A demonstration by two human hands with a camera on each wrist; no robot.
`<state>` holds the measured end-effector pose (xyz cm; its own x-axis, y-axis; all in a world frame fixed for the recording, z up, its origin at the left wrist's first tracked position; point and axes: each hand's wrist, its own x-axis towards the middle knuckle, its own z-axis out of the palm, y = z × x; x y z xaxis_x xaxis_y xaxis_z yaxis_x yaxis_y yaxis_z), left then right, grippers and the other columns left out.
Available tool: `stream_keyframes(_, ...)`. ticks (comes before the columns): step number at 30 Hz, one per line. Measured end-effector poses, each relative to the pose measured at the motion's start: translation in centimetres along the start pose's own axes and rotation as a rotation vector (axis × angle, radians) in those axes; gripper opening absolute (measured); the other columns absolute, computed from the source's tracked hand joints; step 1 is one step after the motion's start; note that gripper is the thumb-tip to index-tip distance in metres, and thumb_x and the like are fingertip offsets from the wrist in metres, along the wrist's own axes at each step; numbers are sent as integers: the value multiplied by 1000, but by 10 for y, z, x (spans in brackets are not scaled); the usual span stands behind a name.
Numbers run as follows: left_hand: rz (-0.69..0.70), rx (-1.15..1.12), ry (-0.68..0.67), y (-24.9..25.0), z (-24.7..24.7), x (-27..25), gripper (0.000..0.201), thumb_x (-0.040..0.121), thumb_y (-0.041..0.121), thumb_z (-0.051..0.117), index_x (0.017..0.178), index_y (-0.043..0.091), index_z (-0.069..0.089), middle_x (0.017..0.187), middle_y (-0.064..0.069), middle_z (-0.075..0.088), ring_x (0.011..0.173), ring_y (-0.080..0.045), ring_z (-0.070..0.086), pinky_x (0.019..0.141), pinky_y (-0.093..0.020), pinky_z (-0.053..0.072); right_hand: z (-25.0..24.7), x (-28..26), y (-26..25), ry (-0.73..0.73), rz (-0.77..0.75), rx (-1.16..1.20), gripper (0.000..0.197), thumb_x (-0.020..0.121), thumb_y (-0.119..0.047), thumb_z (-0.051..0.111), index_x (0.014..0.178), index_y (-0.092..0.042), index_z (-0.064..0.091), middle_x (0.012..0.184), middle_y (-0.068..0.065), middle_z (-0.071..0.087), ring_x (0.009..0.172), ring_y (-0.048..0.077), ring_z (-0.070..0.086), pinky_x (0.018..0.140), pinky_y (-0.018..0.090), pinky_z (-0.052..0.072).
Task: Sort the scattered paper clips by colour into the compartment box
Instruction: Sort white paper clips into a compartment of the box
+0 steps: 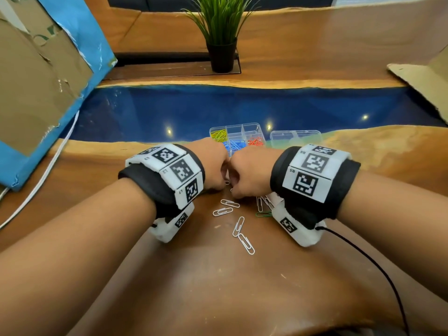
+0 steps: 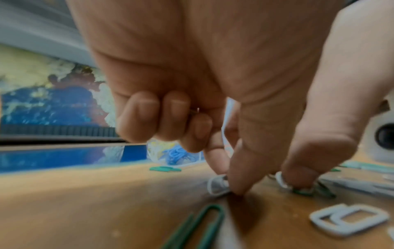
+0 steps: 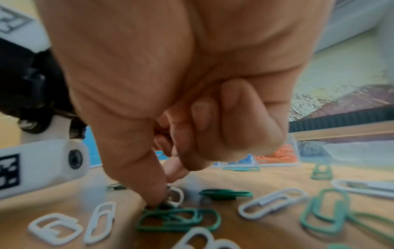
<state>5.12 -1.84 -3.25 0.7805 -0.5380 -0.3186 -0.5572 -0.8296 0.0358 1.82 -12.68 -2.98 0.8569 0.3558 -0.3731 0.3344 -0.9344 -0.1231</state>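
Note:
Both hands meet over loose white paper clips (image 1: 238, 226) and green paper clips (image 3: 179, 219) on the wooden table (image 1: 218, 287). My left hand (image 1: 213, 166) has its outer fingers curled, and its thumb and forefinger pinch a white clip (image 2: 217, 185) against the wood. My right hand (image 1: 247, 175) pinches a green clip (image 3: 162, 205) with thumb and forefinger, a white clip (image 3: 176, 195) just behind it. Beyond the hands stands the clear compartment box (image 1: 252, 128), holding yellow clips (image 1: 219, 135), blue clips (image 1: 234, 144) and red clips (image 1: 255, 141) in separate cells.
A clear lid (image 1: 295, 137) lies right of the box. A potted plant (image 1: 221, 54) stands at the back. A blue-wrapped cardboard box (image 1: 43, 81) is at the left with a white cable (image 1: 48, 170), torn cardboard (image 1: 424, 81) at the right. A black cable (image 1: 375, 265) trails from my right wrist.

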Motion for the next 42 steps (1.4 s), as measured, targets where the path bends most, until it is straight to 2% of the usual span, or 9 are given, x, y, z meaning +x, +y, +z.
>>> stream_keyframes(5, -25, -289, 56, -8, 4, -3, 23, 74, 25, 65, 63, 21, 46, 62, 7, 48, 57, -5, 42, 52, -23, 33, -1, -7, 18, 78, 61, 281, 13, 79, -28, 61, 78, -15, 63, 76, 4, 61, 73, 18, 55, 70, 31, 48)
stream_keyframes(9, 2, -697, -14, -15, 5, -10, 18, 66, 24, 64, 59, 20, 47, 52, 8, 50, 48, -10, 42, 53, -25, 35, -3, -21, 35, 34, 130, 945, 17, 86, -13, 51, 70, -13, 51, 67, 4, 54, 57, 16, 52, 52, 26, 43)
stream_keyframes(12, 30, -1070, -71, -17, 10, -14, 18, 74, 3, 62, 67, 15, 50, 47, 7, 52, 41, -10, 41, 42, -20, 38, 3, -32, 47, 3, 145, 1316, 26, 89, 2, 41, 67, -12, 44, 64, 7, 53, 48, 14, 50, 42, 18, 39)
stream_keyframes(17, 14, -1451, -204, -15, 17, -15, 27, 66, 4, 46, 89, 11, 58, 57, -2, 49, 44, -13, 41, 44, -23, 46, 14, -40, 57, 7, 174, 1461, 26, 87, 7, 39, 78, -15, 50, 59, 5, 57, 44, 11, 52, 40, 16, 42)
stream_keyframes(23, -51, -1595, -240, -10, 14, -18, 8, 58, 8, 39, 58, 11, 46, 55, -3, 41, 40, -15, 39, 38, -23, 44, 12, -46, 56, 18, 209, 1492, 15, 83, -5, 46, 74, -7, 58, 62, 5, 53, 49, 13, 48, 39, 18, 40)
stream_keyframes(26, -83, -1398, -166, -7, 11, -18, 2, 66, 13, 47, 65, 13, 45, 51, 2, 40, 37, -11, 33, 38, -16, 32, 13, -48, 53, 26, 241, 1103, 15, 82, -17, 63, 74, -4, 60, 60, 1, 49, 48, 12, 43, 42, 21, 35)
stream_keyframes(31, 47, -353, -1, 2, 11, -22, 5, 79, 25, 63, 75, 25, 60, 47, 9, 45, 45, 0, 45, 44, -7, 31, 20, -47, 40, 61, 224, 251, 20, 79, -33, 66, 83, -14, 70, 78, 0, 67, 78, 19, 61, 72, 30, 51)
stream_keyframes(36, 66, -133, -52, 14, 11, -22, 3, 79, 28, 63, 81, 26, 65, 55, 12, 43, 53, -2, 41, 53, -20, 33, 20, -43, 32, 59, 239, 117, 20, 81, -31, 59, 88, -12, 64, 96, 8, 66, 89, 26, 62, 76, 32, 53)
stream_keyframes(42, 82, -100, -92, 19, 10, -22, 8, 77, 23, 62, 69, 23, 60, 62, 9, 53, 63, -9, 49, 56, -22, 39, 15, -45, 28, -29, 222, 91, 22, 79, -34, 62, 85, -13, 63, 88, 7, 66, 86, 23, 62, 72, 31, 51)
